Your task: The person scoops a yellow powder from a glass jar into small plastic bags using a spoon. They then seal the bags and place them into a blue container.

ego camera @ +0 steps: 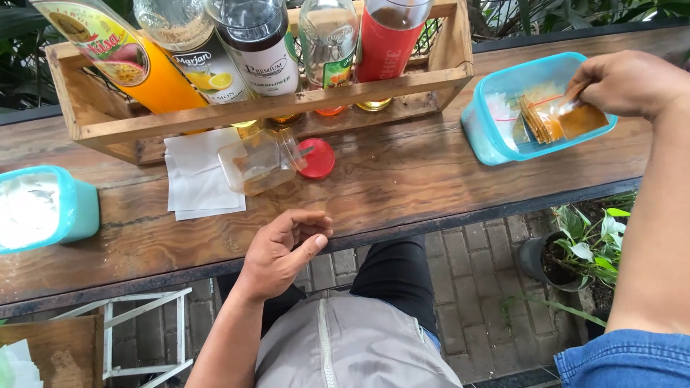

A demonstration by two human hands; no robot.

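Observation:
My right hand (629, 80) reaches into a light blue plastic tub (480, 136) at the table's far right. Its fingertips are pinched on a small clear sachet (568, 108) of orange-brown powder. More such sachets (539, 122) stand in the tub. My left hand (282, 251) rests at the near edge of the wooden table (402, 187), fingers curled in and holding nothing. Just beyond it a clear plastic jar (259, 162) lies on its side. The jar's red lid (318, 158) lies beside its mouth.
A wooden crate (251, 108) of several syrup bottles stands along the back. White paper napkins (198, 179) lie in front of it. A second blue tub (80, 208) with white contents sits at the left. Below the table are a potted plant (575, 251) and a white metal frame (144, 330).

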